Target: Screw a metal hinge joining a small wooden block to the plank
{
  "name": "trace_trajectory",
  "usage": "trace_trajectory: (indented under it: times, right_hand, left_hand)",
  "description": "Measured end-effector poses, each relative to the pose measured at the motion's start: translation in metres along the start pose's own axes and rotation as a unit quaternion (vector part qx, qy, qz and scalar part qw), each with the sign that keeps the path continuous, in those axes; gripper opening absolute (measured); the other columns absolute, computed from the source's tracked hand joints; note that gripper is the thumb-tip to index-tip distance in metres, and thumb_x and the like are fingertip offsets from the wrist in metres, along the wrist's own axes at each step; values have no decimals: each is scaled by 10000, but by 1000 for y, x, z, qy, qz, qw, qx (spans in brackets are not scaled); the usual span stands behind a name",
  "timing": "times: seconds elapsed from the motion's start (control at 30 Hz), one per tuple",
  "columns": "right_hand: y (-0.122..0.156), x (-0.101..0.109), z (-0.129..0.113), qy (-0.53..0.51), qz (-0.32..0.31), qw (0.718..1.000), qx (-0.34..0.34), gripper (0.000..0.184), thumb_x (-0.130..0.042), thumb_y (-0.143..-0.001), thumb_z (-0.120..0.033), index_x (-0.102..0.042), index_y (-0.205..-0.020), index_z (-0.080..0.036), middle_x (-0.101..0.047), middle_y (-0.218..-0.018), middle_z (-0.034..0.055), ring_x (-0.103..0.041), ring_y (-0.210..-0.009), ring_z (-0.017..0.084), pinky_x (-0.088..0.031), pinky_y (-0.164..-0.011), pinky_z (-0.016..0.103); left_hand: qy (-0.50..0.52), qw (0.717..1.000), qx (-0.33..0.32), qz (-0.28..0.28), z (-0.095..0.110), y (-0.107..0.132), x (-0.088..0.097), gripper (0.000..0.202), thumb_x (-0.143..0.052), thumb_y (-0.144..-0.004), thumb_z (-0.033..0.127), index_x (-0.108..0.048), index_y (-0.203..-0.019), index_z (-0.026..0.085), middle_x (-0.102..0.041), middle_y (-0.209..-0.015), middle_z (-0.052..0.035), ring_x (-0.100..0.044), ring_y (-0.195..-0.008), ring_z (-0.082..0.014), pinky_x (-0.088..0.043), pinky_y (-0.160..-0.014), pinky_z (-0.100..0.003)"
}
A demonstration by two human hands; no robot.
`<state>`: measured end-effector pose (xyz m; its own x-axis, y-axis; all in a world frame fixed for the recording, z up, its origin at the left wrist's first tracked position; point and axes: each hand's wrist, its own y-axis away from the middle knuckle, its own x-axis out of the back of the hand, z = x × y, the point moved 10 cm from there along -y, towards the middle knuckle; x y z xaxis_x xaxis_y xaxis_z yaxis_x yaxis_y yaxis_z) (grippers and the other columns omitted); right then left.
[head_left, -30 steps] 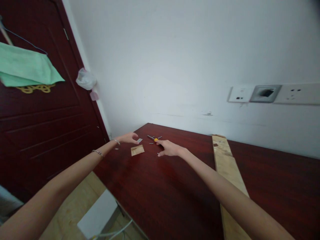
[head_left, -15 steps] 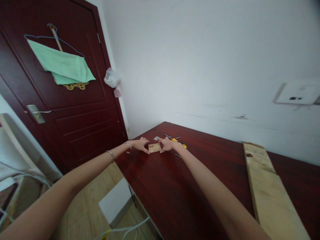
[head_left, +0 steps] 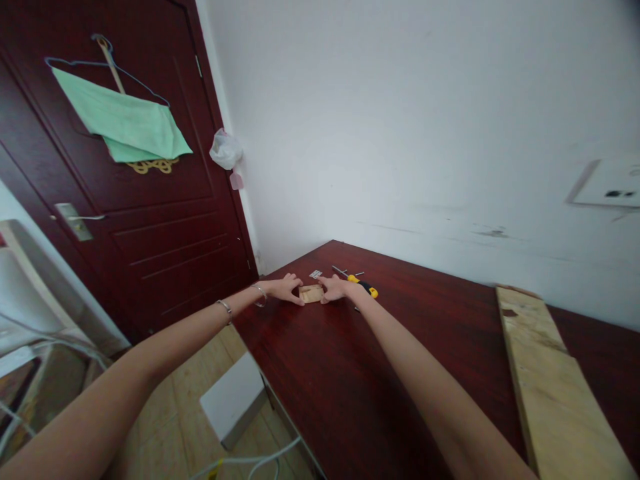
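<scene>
A small pale wooden block (head_left: 312,294) lies at the far end of the dark red table. My left hand (head_left: 285,289) grips its left end, thumb on the near side and fingers curved beyond. At the right end, my right hand (head_left: 334,289) holds it with thumb and fingers. Just behind the block is a small silver metal plate with holes (head_left: 315,274), close to my right fingertips. A screwdriver (head_left: 369,289) with a yellow and black handle lies beyond my right wrist, partly covered by it. A screw (head_left: 361,273) rests near its shaft.
A long wooden plank (head_left: 555,373) lies along the right of the table (head_left: 350,380). White wall stands behind, with a socket (head_left: 613,187). On the floor at left are a white box (head_left: 233,397) and cables (head_left: 255,460). A green cloth (head_left: 123,123) hangs on the door.
The view has shifted slightly, moving the scene a little. Both hands keep their grip on the wooden block. The small metal piece beside my right wrist is now mostly hidden.
</scene>
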<state>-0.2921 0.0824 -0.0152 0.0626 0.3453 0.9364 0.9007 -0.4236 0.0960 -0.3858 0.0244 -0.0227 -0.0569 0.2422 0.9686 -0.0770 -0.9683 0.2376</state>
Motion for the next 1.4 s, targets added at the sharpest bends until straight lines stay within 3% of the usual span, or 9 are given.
trace_trajectory:
  times: [0.27,0.4,0.5,0.6,0.7,0.87,1.13,1.27,1.4]
  right_hand:
    - [6,1,-2,16,17,999,34,701,-723,-659,-350,-467,-1297,-211,-617,-1185,97,-480,-1204,310,-436,-938,410]
    - [25,20,-2,20,68,996,45,715,-736,-656,-404,-471,-1282,-185,-608,-1175,128,-511,-1158,303,-448,-906,400]
    - [51,44,7,24,116,992,38,732,-727,-664,-426,-463,-1286,-144,-594,-1172,160,-514,-1144,307,-449,-897,400]
    - [88,69,23,29,155,987,25,755,-708,-681,-435,-434,-1310,-119,-600,-1153,158,-518,-1127,295,-448,-903,399]
    - [134,91,43,38,189,981,4,793,-704,-687,-428,-397,-1341,-101,-581,-1198,160,-478,-1178,292,-430,-943,403]
    - [221,113,80,57,253,965,-37,766,-699,-700,-443,-420,-1323,-94,-588,-1200,154,-482,-1184,286,-417,-980,414]
    - [334,102,130,48,301,944,-123,747,-700,-694,-451,-432,-1307,-119,-609,-1175,143,-487,-1178,289,-402,-992,440]
    - [367,93,138,27,329,932,-147,749,-686,-706,-433,-393,-1336,-153,-623,-1143,117,-487,-1174,290,-389,-998,439]
    - [385,89,145,7,363,917,-166,731,-682,-707,-427,-388,-1324,-166,-602,-1165,119,-483,-1176,286,-392,-992,436]
  left_hand:
    - [-16,999,-35,26,6,-1,8,646,-593,-665,669,-539,-1053,155,-474,-1024,-73,-413,-1001,-238,-383,-856,-307]
    - [-29,997,-60,45,18,-7,22,594,-645,-650,579,-546,-1046,146,-491,-1027,-77,-419,-995,-243,-375,-863,-314]
    - [-26,993,-93,73,39,-15,43,565,-662,-645,520,-541,-1060,157,-501,-1035,-68,-421,-1001,-237,-362,-886,-315]
    - [-19,983,-152,104,77,-26,67,535,-657,-654,489,-541,-1055,156,-507,-1035,-64,-425,-1001,-228,-348,-904,-311]
    - [-20,970,-209,124,128,-36,88,512,-645,-665,466,-539,-1049,144,-511,-1031,-67,-432,-984,-219,-338,-919,-319]
    - [-27,950,-283,125,222,-50,105,472,-638,-670,421,-522,-1035,146,-503,-1008,-64,-428,-994,-225,-362,-892,-318]
    - [-38,917,-389,84,341,-71,89,494,-633,-672,435,-502,-1053,148,-472,-1056,-65,-401,-1049,-226,-360,-923,-306]
    - [-63,916,-392,49,376,-77,79,498,-624,-661,452,-497,-1044,159,-449,-1097,-59,-380,-1071,-230,-339,-955,-319]
    - [-43,921,-384,47,394,-83,76,578,-643,-648,490,-466,-1095,169,-426,-1131,-61,-375,-1088,-234,-358,-940,-319]
